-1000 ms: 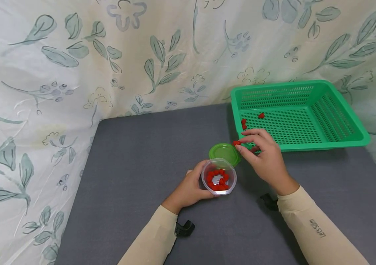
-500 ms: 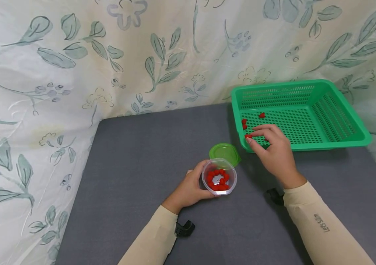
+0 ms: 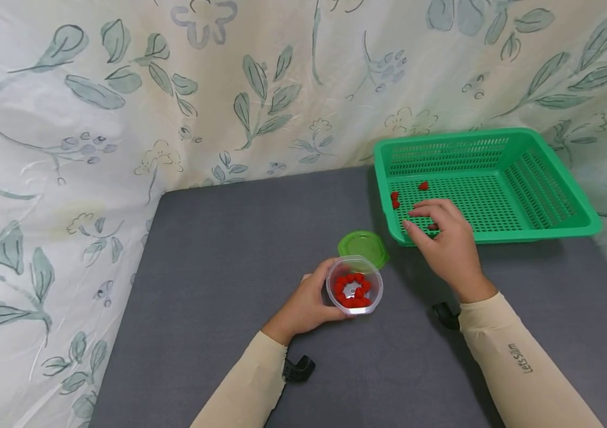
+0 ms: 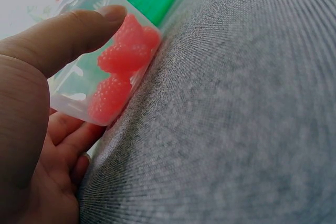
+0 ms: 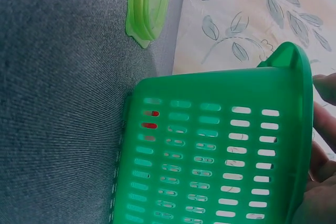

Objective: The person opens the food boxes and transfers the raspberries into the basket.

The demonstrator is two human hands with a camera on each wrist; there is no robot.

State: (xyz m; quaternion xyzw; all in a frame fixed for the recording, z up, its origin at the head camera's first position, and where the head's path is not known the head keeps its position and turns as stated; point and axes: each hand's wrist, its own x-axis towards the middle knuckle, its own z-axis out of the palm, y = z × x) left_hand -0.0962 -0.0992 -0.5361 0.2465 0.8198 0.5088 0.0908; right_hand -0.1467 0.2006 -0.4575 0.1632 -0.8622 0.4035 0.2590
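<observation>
My left hand (image 3: 308, 300) grips a clear plastic cup (image 3: 375, 295), tilted on the table, with several red raspberries (image 3: 357, 302) inside. The left wrist view shows the thumb (image 4: 79, 32) lying along the cup's wall, with bumpy raspberries (image 4: 110, 98) behind the plastic. Over the near left corner of a green basket (image 3: 528, 238) is my right hand (image 3: 444, 246), thumb and fingers apart, with nothing visible between their tips. Raspberries (image 3: 423, 186) lie in the basket's left part; a dark red spot (image 3: 433, 226) under the hand is unclear. Red shows through the basket's slots (image 5: 150, 126) in the right wrist view.
A green lid (image 3: 362, 245) lies just behind the cup, left of the basket. The grey tabletop (image 3: 228, 249) meets a leaf-patterned curtain (image 3: 260, 107) at its back and left edges. The basket's raised rim (image 5: 302, 129) stands beneath the right hand.
My right hand moved right from beside the lid to over the basket with a pinched raspberry; that raspberry is now gone from its fingertips, which have parted. The left hand and cup stayed put.
</observation>
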